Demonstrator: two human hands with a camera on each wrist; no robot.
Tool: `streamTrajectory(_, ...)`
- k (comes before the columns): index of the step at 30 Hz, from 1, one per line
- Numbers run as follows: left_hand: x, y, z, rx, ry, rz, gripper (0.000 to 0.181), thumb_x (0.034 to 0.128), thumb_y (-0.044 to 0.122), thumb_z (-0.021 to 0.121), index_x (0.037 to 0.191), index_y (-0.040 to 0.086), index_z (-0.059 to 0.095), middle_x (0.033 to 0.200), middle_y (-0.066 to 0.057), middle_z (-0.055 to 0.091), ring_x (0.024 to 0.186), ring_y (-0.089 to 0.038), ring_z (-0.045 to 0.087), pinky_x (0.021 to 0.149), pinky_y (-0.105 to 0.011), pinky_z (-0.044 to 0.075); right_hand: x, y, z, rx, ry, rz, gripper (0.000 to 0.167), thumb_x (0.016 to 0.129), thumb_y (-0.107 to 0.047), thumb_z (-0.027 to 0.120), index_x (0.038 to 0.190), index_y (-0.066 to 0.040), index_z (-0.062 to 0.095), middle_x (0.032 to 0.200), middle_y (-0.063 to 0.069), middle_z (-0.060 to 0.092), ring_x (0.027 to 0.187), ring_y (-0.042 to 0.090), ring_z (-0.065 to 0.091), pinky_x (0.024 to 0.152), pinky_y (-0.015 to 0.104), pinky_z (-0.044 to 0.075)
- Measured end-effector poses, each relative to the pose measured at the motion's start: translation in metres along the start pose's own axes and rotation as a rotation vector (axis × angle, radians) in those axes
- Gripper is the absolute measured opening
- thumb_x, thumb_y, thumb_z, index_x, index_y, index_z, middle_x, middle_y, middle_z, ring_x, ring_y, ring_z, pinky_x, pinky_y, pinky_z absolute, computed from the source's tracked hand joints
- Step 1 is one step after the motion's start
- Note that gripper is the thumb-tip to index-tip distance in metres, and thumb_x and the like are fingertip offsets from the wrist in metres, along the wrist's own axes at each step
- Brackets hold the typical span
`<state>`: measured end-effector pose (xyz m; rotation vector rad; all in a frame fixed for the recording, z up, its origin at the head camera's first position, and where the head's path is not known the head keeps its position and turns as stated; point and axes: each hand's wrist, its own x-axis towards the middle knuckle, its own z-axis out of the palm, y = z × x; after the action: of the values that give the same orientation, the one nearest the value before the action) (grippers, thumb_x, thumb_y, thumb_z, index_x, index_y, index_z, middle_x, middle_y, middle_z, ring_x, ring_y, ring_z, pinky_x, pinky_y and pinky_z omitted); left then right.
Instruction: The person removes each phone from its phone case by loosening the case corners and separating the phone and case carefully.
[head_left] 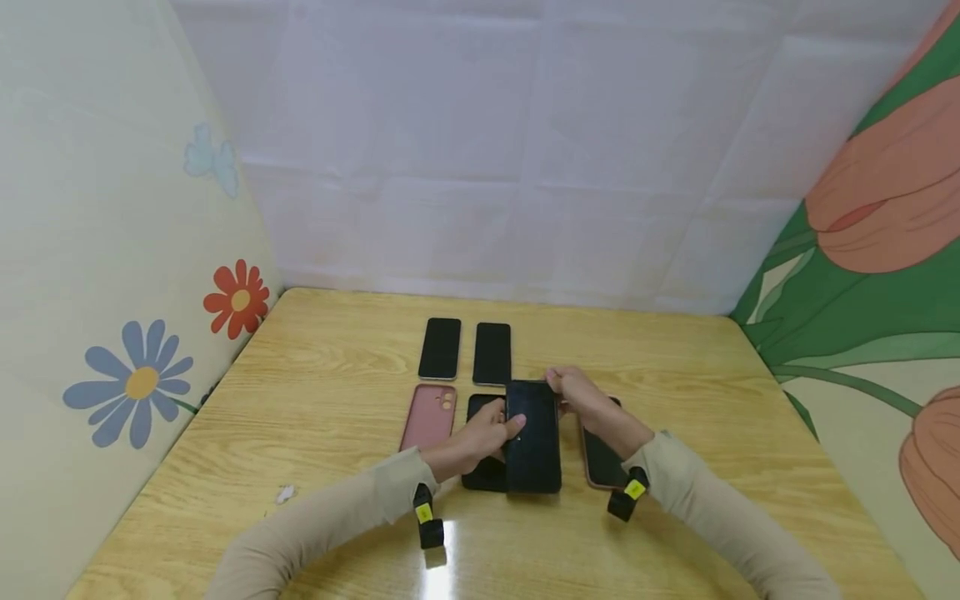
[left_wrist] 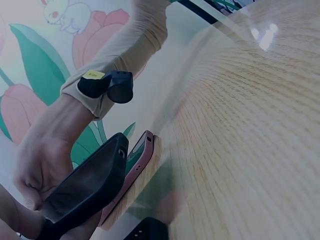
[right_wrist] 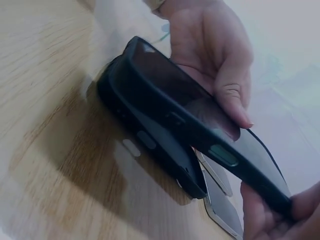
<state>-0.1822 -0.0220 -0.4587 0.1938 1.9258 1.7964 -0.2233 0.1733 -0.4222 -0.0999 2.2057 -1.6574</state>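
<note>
A smartphone (head_left: 534, 442) in a black phone case (right_wrist: 175, 117) is held tilted above the table between both hands. My left hand (head_left: 476, 437) grips its left side, thumb over the dark screen and fingers behind. My right hand (head_left: 585, 398) pinches the upper right corner, also seen at the lower right of the right wrist view. Below the held phone lies another black-cased item (head_left: 483, 477), partly covered; whether it contains a phone I cannot tell. Right of it rests a phone in a pink case (head_left: 602, 462), partly hidden by my right forearm.
Two dark-screened phones, one on the left (head_left: 440, 348) and one on the right (head_left: 492, 354), lie farther back. A pink phone case (head_left: 429, 417) with camera holes lies to the left. A small white scrap (head_left: 285, 494) sits on the wooden table (head_left: 337, 358). Printed cloth walls stand around it.
</note>
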Motion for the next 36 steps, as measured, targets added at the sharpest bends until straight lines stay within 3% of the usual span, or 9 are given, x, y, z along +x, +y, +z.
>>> streamTrajectory(9, -0.0003, 0.0012, -0.0023, -0.046, -0.010, 0.027, 0.030, 0.1052, 0.014, 0.049, 0.128, -0.006, 0.046, 0.096, -0.017, 0.069, 0.085, -0.032, 0.070, 0.071, -0.047, 0.059, 0.0027, -0.0028, -0.0048, 0.120, -0.056, 0.013, 0.040, 0.110, -0.022, 0.032, 0.077, -0.010, 0.052, 0.071, -0.001, 0.054, 0.069, 0.014, 0.055, 0.062, 0.032, 0.050)
streamTrajectory(26, -0.0051, 0.0063, -0.0022, -0.027, 0.014, 0.009, 0.029, 0.1047, 0.013, 0.050, 0.125, -0.008, 0.048, 0.098, -0.017, 0.067, 0.088, -0.031, 0.069, 0.073, -0.047, 0.059, 0.0035, -0.0028, -0.0028, 0.154, -0.052, 0.075, 0.040, 0.110, -0.021, 0.030, 0.076, -0.012, 0.050, 0.075, -0.001, 0.052, 0.074, 0.016, 0.055, 0.067, 0.034, 0.051)
streamTrajectory(36, -0.0045, 0.0066, -0.0026, -0.054, 0.009, -0.006, 0.031, 0.1048, 0.013, 0.050, 0.128, -0.007, 0.047, 0.100, -0.017, 0.068, 0.089, -0.031, 0.069, 0.073, -0.046, 0.059, 0.0012, -0.0064, 0.0006, 0.128, -0.042, 0.063, 0.039, 0.110, -0.019, 0.028, 0.079, -0.010, 0.050, 0.076, 0.001, 0.055, 0.072, 0.015, 0.057, 0.066, 0.032, 0.051)
